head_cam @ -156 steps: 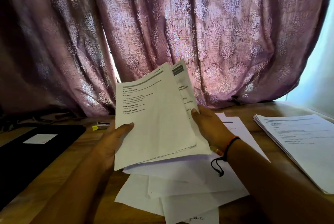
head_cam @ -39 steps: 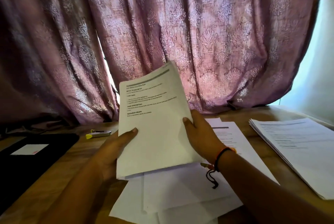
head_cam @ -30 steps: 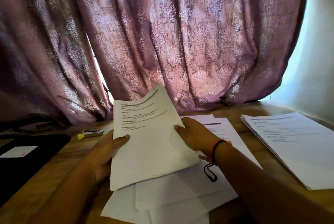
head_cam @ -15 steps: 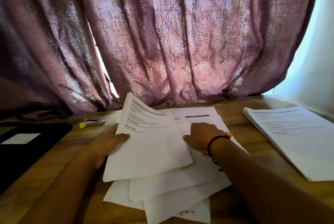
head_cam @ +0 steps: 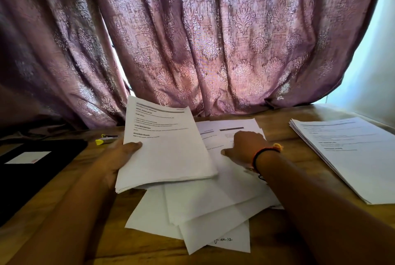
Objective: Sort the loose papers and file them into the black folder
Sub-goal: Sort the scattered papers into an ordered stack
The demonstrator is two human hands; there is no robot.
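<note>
L hand: L hand [head_cam: 119, 155] gripped held stack [head_cam: 166, 149] at its left edge, thumb on top, other fingers under; stack raised and tilted over left part of loose pile [head_cam: 213, 211].
R hand: R hand [head_cam: 243, 147] lay on printed top sheet at far side of loose pile; fingers hidden behind knuckles, so cannot tell if pinching a sheet or only pressing.
Loose pile: fanned, askew sheets on bench [head_cam: 275, 128]; nearest sheet bore a handwritten note.
Black folder: black folder [head_cam: 32, 168] lay flat and closed, well left of loose pile, white label [head_cam: 27, 157] on cover.
Sorted stack: sorted stack [head_cam: 352, 153] lay well right of loose pile, approx. squared.
Handling (est.): sheets light, thin, floppy; prob. slide over each other and crease easily. Take single sheets by a corner/edge; support a stack from under.
Surface: wood, looked smooth; yellow marker-like item [head_cam: 105, 138] left of loose pile's far side.
Room: purple patterned curtain [head_cam: 213, 40] behind loose pile; daylight thru gap and at far right; dim otherwise.
</note>
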